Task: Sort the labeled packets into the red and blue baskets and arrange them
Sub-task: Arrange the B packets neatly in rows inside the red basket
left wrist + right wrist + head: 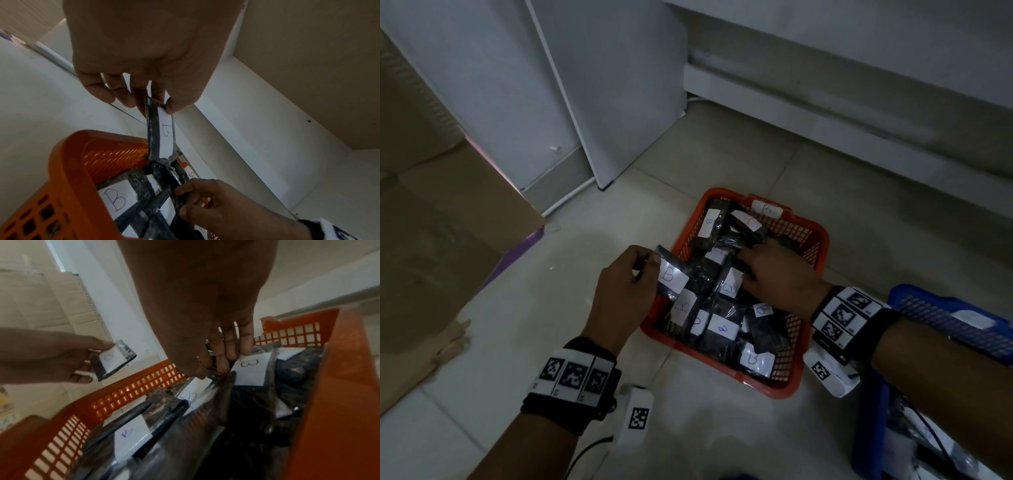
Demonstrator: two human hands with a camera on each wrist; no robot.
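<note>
A red basket (815, 240) on the floor holds several black packets (722, 329) with white labels marked B or R. At its left rim, my left hand (645, 263) pinches one packet labelled B (673, 278) by its end; the packet (163, 134) hangs below thumb and fingers (172, 105). My right hand (760, 263) reaches into the basket's middle. Its fingers (223, 363) curl round the end of a dark packet (220, 386) in the pile. A blue basket (928, 308) stands at the right, partly behind my right forearm.
A flattened cardboard box (448, 246) lies on the left. White cabinet panels (592, 102) stand behind the red basket (339, 386), and a low white ledge (825, 96) runs along the back. Pale floor tiles (544, 308) lie to the left of the baskets.
</note>
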